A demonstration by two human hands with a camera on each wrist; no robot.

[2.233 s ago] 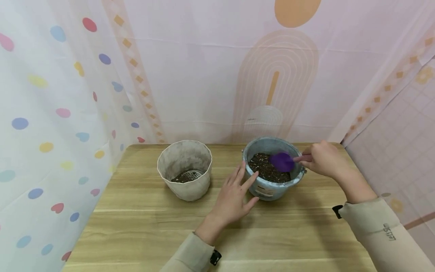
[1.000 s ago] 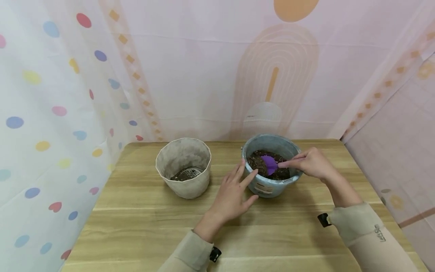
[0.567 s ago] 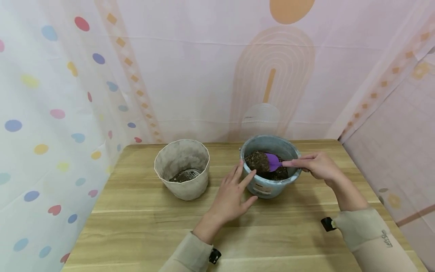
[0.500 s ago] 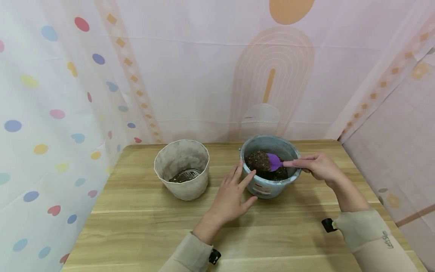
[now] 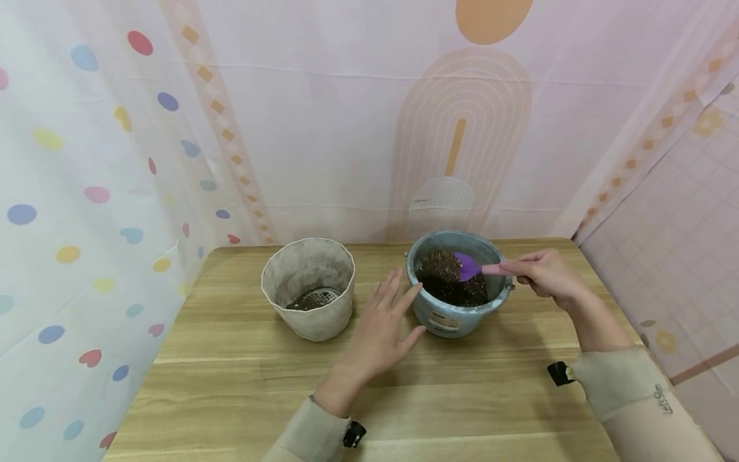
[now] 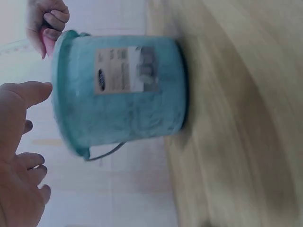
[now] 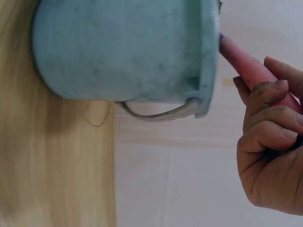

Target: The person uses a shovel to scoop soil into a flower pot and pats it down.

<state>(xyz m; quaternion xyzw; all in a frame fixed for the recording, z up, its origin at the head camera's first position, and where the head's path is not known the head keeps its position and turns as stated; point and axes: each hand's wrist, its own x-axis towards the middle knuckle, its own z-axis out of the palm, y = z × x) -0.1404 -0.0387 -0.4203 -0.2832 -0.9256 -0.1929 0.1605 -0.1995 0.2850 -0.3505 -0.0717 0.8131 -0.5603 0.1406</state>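
A purple trowel (image 5: 468, 267) with a pink handle carries a heap of dark soil (image 5: 440, 264) over the blue-grey bucket (image 5: 469, 323). My right hand (image 5: 548, 276) grips its handle, with curled fingers plain in the right wrist view. More soil lies inside the bucket. Spread fingers of my left hand (image 5: 375, 333) are at the bucket's left side; in the left wrist view the thumb is close to the rim, and contact is hard to tell. To the left stands an off-white pot (image 5: 323, 324) with a little soil on its perforated bottom.
Both containers stand towards the back of a wooden table (image 5: 231, 385). A patterned curtain (image 5: 323, 128) hangs behind it and along the sides. The bucket's wire handle (image 7: 161, 113) hangs down its side in the right wrist view.
The trowel has dug into the bucket's soil and risen with a heaped load. My left hand has drawn slightly left, away from the bucket's rim.
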